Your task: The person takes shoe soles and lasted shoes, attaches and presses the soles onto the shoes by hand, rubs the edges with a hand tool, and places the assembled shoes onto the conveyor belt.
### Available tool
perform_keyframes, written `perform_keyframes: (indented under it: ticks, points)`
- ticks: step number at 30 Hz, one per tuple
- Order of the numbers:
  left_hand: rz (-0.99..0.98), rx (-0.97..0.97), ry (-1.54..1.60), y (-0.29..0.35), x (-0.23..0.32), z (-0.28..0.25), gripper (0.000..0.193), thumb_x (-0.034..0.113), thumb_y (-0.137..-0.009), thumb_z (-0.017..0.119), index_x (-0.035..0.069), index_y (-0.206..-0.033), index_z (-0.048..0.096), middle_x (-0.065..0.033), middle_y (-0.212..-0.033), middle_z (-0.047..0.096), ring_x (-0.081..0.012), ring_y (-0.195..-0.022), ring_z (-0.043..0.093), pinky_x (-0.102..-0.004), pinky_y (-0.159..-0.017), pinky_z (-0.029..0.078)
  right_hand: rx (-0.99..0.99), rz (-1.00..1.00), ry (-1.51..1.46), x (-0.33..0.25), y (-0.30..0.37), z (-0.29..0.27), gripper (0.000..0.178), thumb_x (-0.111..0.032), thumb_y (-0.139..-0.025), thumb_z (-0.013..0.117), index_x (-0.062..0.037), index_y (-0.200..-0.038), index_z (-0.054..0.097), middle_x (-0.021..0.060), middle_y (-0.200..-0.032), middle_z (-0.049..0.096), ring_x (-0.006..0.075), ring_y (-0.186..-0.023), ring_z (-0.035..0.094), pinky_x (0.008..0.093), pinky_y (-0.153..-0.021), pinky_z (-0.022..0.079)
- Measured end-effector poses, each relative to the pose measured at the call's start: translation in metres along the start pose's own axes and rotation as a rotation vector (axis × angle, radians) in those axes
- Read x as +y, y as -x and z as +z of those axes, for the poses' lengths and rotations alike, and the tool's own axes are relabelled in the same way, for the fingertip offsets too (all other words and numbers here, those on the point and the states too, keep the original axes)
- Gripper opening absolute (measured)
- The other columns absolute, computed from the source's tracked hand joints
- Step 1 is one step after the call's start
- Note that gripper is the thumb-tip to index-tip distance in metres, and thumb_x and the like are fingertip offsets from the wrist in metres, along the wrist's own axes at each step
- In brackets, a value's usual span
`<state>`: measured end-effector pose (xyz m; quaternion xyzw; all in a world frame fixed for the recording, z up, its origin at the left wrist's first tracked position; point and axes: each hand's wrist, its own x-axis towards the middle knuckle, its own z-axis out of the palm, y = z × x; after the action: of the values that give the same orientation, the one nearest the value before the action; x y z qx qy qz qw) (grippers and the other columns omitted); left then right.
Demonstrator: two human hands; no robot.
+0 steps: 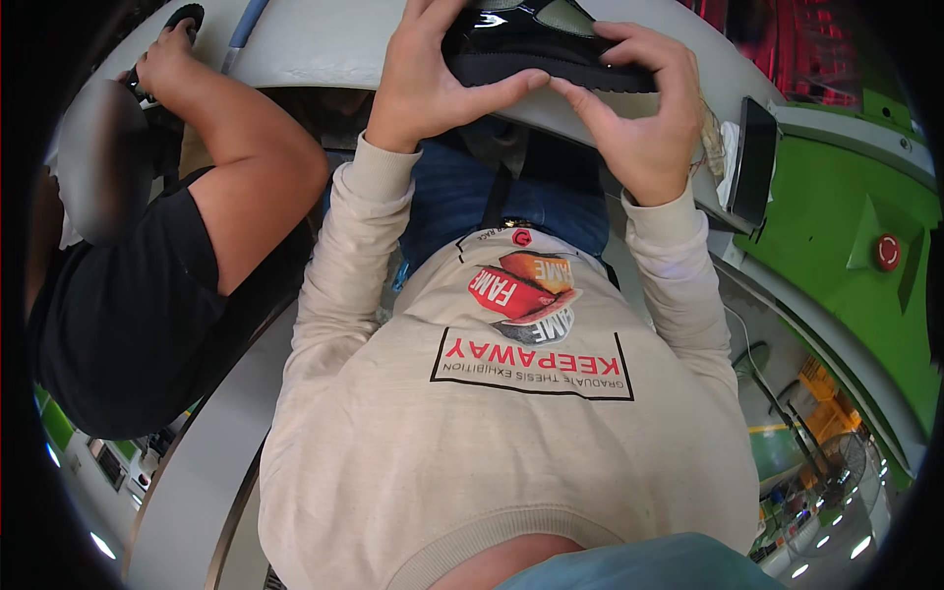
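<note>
A glossy black shoe (506,41) with a thick black ridged sole is held between my two hands at the top of the head view, over the edge of the pale table. My left hand (418,84) grips its left end, with the thumb stretched along the sole's lower edge. At the other end, my right hand (649,113) curls its fingers over the shoe and lays its thumb under the sole. The two thumb tips nearly meet at the middle of the sole. The shoe's upper part is cut off by the frame.
On the left sits another person (128,305), whose hand (165,61) holds something black. A blue strip-like thing (246,25) lies on the pale table (320,44). To the right are a dark flat panel (755,162) and a green machine (836,197) with a red button (888,253).
</note>
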<state>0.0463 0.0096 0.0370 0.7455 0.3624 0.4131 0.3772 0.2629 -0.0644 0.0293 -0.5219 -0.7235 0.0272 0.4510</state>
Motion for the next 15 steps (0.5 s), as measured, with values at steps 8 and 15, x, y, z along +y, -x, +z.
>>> perform_keyframes:
  ticks: [8, 15]
  points:
    - [0.092, 0.039, -0.073, 0.008, 0.002, 0.002, 0.091, 0.03, -0.07, 0.096, -0.002, -0.147, 0.059, -0.022, -0.14, 0.055, -0.0372, -0.131, 0.058, -0.043, -0.113, 0.048, -0.086, 0.08, -0.082, 0.001, -0.004, -0.014, 0.082, -0.016, -0.073, 0.101, -0.0048, -0.143, 0.06, 0.0126, -0.128, 0.076, 0.0236, -0.118, 0.071, 0.0371, -0.107, 0.054]
    - [0.095, -0.025, -0.265, 0.006, -0.009, -0.005, 0.091, 0.029, -0.07, 0.096, -0.002, -0.147, 0.059, -0.0219, -0.14, 0.055, -0.0367, -0.131, 0.059, -0.0422, -0.113, 0.049, -0.079, 0.361, -0.111, -0.029, -0.012, -0.023, 0.081, -0.018, -0.069, 0.101, -0.0019, -0.14, 0.065, 0.0191, -0.134, 0.069, 0.0354, -0.124, 0.066, 0.0421, -0.104, 0.054]
